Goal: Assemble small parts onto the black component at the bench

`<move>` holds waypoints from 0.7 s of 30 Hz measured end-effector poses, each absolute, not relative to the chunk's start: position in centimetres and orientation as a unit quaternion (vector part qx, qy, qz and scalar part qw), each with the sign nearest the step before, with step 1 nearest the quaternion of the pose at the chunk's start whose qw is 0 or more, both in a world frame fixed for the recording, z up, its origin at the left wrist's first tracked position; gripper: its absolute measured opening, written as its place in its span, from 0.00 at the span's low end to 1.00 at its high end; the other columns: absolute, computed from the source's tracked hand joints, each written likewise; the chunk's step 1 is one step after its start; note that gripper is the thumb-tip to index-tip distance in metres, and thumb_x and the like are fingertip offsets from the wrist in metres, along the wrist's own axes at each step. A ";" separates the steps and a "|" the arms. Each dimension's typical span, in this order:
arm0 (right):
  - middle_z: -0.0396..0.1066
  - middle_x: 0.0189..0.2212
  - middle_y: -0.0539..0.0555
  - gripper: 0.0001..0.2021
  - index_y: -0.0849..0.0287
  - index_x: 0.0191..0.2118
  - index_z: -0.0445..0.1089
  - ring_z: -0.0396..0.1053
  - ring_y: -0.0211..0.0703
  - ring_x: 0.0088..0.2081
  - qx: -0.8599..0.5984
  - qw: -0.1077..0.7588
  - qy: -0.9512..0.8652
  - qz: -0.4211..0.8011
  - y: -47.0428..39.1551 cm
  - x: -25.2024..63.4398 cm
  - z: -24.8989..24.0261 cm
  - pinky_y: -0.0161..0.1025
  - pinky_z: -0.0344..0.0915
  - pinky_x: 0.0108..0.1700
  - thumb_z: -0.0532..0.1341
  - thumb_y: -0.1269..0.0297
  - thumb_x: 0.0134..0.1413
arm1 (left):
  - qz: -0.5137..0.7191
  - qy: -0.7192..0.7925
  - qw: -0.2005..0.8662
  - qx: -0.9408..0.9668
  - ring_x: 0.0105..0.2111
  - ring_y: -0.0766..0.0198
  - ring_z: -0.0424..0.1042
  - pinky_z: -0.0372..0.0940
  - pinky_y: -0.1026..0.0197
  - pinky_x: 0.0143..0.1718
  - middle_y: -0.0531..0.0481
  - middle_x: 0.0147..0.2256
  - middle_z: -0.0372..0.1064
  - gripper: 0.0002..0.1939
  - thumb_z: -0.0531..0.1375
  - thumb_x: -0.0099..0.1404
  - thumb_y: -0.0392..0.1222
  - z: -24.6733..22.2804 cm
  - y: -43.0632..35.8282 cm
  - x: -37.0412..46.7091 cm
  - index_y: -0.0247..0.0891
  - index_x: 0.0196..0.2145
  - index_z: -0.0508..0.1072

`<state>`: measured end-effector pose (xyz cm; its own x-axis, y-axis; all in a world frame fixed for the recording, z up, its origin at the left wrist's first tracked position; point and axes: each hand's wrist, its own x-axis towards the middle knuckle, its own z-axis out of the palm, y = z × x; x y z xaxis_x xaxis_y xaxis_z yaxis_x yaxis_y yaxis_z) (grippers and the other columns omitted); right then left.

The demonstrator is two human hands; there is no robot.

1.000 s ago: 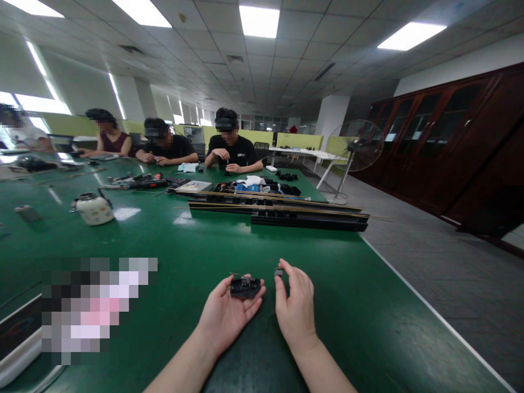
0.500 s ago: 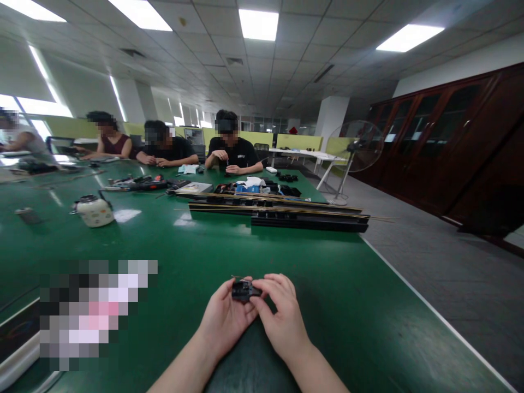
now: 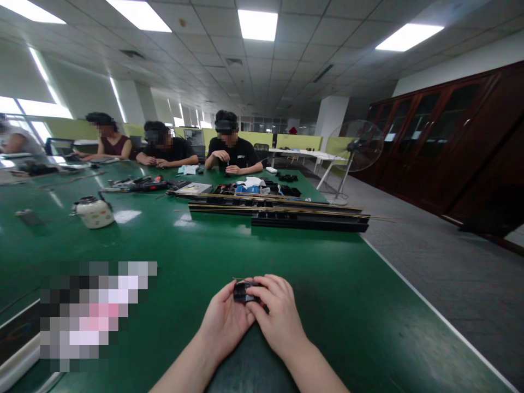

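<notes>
A small black plastic part [image 3: 241, 293] with a hollow, open upper side is held just above the green table in front of me. My left hand [image 3: 227, 316] cradles it from below and from the left, thumb at its left edge. From the right, my right hand [image 3: 277, 311] has its fingers bent over the part, with the fingertips on its right half, which they mostly cover. A thin, pale wire-like piece [image 3: 239, 280] sticks out at the part's upper left edge. Its exact kind I cannot make out.
Across the green table [image 3: 180, 256] lie long black rails [image 3: 311, 221] with thin brass-coloured rods. A cream pot [image 3: 95, 212] and a grey cylinder [image 3: 28, 217] stand left. A pixelated item [image 3: 98, 311] lies near left. Several people sit beyond; a standing fan [image 3: 352, 146] is at right.
My right hand has shifted left over the black part, its fingers now covering more of the right half. My left hand keeps nearly the same place.
</notes>
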<state>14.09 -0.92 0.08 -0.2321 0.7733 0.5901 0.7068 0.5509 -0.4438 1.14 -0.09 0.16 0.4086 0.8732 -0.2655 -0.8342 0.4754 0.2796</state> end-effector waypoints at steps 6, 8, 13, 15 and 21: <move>0.70 0.42 0.50 0.16 0.50 0.41 0.69 0.64 0.44 0.46 -0.470 0.419 -0.773 0.078 -1.0 14.3 0.2 0.46 0.60 0.49 0.62 0.72 0.43 | 0.504 0.194 0.837 0.089 0.32 0.60 0.73 0.66 0.57 0.37 0.45 0.30 0.74 0.15 0.47 0.65 0.38 0.2 -0.2 1.2 0.32 0.32 0.72; 0.69 0.44 0.51 0.19 0.50 0.43 0.68 0.63 0.44 0.48 -0.472 0.418 -0.770 0.095 -1.0 14.4 0.3 0.46 0.60 0.50 0.62 0.73 0.42 | 0.506 0.206 0.832 0.097 0.33 0.57 0.74 0.66 0.53 0.38 0.44 0.30 0.74 0.16 0.46 0.66 0.39 0.2 -0.2 1.2 0.32 0.32 0.72; 0.69 0.43 0.51 0.20 0.51 0.45 0.66 0.64 0.44 0.47 -0.462 0.422 -0.773 0.105 -0.9 14.6 0.3 0.45 0.60 0.49 0.59 0.74 0.44 | 0.496 0.222 0.832 0.113 0.35 0.56 0.74 0.66 0.53 0.38 0.42 0.31 0.75 0.18 0.46 0.66 0.42 -0.2 0.0 1.0 0.31 0.33 0.72; 0.70 0.42 0.50 0.19 0.51 0.45 0.66 0.65 0.42 0.46 -0.455 0.430 -0.774 0.095 -0.9 14.6 0.3 0.44 0.61 0.48 0.59 0.74 0.44 | 0.495 0.225 0.832 0.111 0.36 0.56 0.74 0.66 0.54 0.38 0.42 0.31 0.75 0.17 0.46 0.66 0.43 -0.2 0.1 1.0 0.32 0.34 0.72; 0.70 0.41 0.49 0.19 0.51 0.44 0.66 0.66 0.41 0.44 -0.456 0.451 -0.764 0.074 -0.9 14.6 0.3 0.41 0.62 0.47 0.60 0.73 0.43 | 0.490 0.187 0.843 0.121 0.40 0.53 0.73 0.65 0.53 0.41 0.39 0.35 0.74 0.19 0.48 0.65 0.47 0.1 -0.2 0.9 0.31 0.37 0.71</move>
<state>14.64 -0.88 0.31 -0.1776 0.7631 0.6214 0.6305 0.5731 -0.5235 0.90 -0.23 0.14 0.4503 0.8709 -0.1970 -0.7808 0.4911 0.3863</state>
